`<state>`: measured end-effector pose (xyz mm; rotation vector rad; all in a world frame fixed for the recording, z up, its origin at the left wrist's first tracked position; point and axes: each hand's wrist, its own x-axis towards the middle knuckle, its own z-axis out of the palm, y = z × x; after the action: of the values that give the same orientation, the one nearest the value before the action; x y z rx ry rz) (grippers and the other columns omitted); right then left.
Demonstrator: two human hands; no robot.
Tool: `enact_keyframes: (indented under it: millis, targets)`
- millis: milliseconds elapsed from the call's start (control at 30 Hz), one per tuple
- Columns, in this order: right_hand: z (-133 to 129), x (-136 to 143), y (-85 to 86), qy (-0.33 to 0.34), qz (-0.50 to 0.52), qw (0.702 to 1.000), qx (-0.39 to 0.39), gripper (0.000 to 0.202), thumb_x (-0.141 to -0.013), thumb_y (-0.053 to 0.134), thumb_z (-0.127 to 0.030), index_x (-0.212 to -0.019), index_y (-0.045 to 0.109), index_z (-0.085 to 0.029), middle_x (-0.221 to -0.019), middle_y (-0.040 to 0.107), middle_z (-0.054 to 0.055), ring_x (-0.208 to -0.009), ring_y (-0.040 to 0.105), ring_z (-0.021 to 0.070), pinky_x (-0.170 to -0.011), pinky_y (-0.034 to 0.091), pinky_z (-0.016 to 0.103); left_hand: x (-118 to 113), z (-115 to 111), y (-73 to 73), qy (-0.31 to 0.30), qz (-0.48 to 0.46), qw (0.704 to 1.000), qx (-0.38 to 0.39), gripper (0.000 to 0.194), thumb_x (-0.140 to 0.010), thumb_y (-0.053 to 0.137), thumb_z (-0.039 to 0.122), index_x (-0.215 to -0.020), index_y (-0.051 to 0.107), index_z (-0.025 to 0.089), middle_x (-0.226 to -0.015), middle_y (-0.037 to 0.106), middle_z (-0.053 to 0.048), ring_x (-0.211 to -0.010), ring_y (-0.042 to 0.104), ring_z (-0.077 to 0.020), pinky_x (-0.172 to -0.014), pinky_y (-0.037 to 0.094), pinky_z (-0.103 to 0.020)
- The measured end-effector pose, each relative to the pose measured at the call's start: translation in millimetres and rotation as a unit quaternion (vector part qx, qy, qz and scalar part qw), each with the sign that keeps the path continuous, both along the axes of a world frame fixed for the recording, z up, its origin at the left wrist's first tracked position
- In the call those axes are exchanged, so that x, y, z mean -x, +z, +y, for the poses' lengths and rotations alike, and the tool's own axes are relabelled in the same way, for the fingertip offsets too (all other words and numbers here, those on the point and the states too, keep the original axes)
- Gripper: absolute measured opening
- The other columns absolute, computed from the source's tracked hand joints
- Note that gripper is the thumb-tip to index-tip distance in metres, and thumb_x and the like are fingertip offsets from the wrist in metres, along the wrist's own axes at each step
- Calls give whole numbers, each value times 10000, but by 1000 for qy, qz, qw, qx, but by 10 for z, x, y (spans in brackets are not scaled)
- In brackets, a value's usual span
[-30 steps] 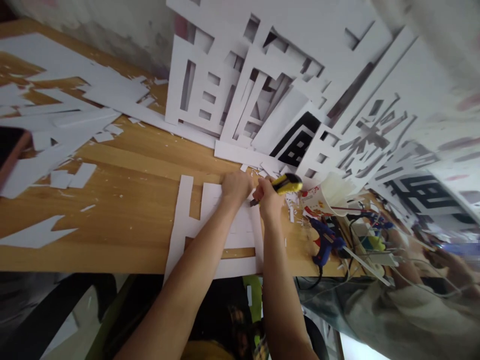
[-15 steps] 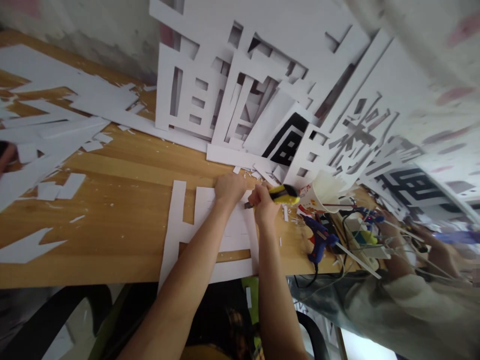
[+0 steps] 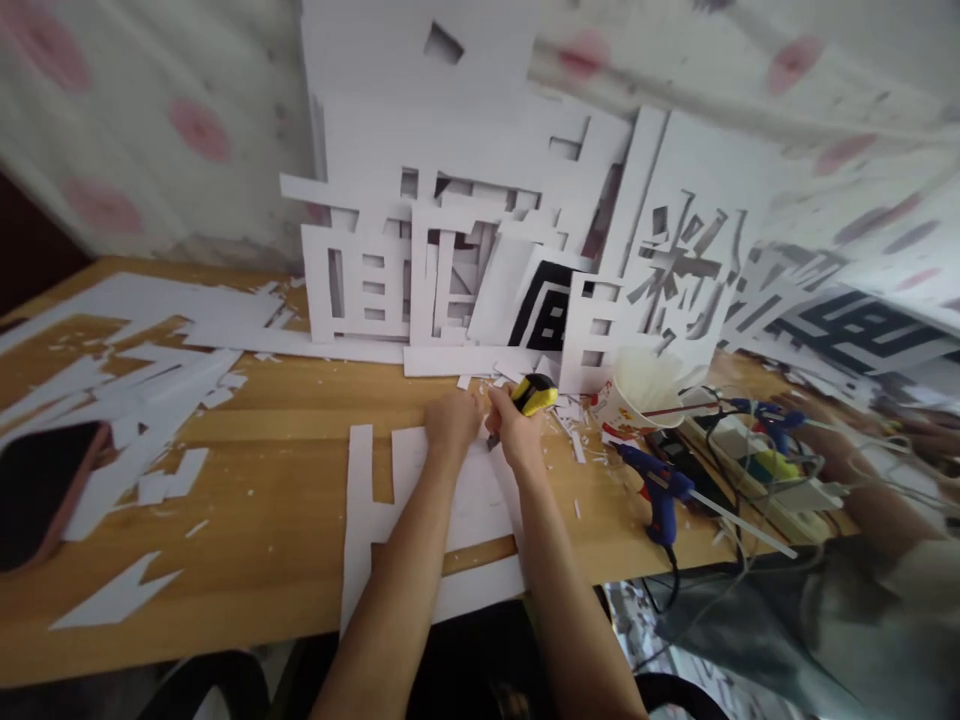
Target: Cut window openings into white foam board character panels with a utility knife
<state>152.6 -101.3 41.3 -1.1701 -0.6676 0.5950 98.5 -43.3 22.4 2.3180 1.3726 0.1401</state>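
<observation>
A white foam-like board (image 3: 362, 515) with rectangular cut-outs lies flat near the table's front edge, under my forearms. On its far part rests my left hand (image 3: 452, 418), back upward; its fingertips are hidden behind it. Close beside, my right hand (image 3: 516, 428) is closed around a yellow-and-black utility knife (image 3: 537, 393). The knife's handle end sticks up to the right, and its blade end points down at the board below my fist. Faint lines show on the board between my arms. Small white offcuts (image 3: 571, 412) lie just beyond and to the right of my hands.
White boards with cut-out characters (image 3: 360, 285) lean along the wall. At right stand a paper cup (image 3: 626, 400), a blue glue gun (image 3: 660, 485) with its cord, and a power strip (image 3: 780, 490). Another person's arm (image 3: 862, 480) reaches in there. Scraps (image 3: 150, 390) and a phone (image 3: 45, 490) lie left.
My view has tilted up and levelled, so more wall and the whole phone show. The knife stays in my right hand, its handle now angled more upward. My left hand remains on the board.
</observation>
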Motion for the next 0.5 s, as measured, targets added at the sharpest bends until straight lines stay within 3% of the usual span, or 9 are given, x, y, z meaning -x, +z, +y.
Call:
enact_keyframes:
  millis: [100, 233, 300, 367, 500]
  targets:
    - [-90, -43, 411, -24, 4, 998, -56, 421, -674, 696, -317, -489, 324, -244, -373, 320, -108, -331, 264, 43, -335, 227, 206, -21, -8, -11, 10, 17, 1000, -20, 537, -1030, 296, 347, -1049, 764, 84, -1025, 754, -207, -1014, 714, -328, -848, 524, -378]
    - [-344, -153, 1251, -58, -53, 970, -229, 440, -715, 666, -280, -509, 279, -243, -382, 222, -119, -318, 211, 33, -344, 240, 210, -38, -12, -21, 11, 27, 999, -34, 528, -1026, 289, 308, -1054, 766, 82, -1049, 752, -207, -1015, 714, -315, -850, 518, -366]
    - [-536, -140, 1447, -77, -91, 957, -263, 450, -762, 651, -230, -521, 270, -237, -403, 214, -115, -329, 198, 27, -363, 260, 209, -36, -13, -4, 11, 29, 999, -35, 535, -1023, 288, 311, -1041, 771, 80, -1037, 754, -210, -1001, 716, -315, -837, 518, -366]
    - [-745, -70, 1345, -96, -87, 956, -263, 456, -786, 650, -201, -524, 278, -232, -418, 217, -111, -346, 216, 35, -380, 280, 214, -28, -18, 22, 12, 30, 999, -34, 543, -1020, 285, 313, -1023, 777, 82, -1020, 758, -209, -986, 718, -317, -822, 519, -369]
    - [-1088, 103, 643, -146, -1, 972, -183, 452, -837, 664, -253, -527, 336, -223, -428, 285, -98, -381, 288, 60, -419, 349, 222, -18, -39, 49, 15, 32, 999, -34, 526, -1012, 304, 323, -1015, 783, 104, -1030, 760, -203, -994, 716, -309, -821, 514, -361]
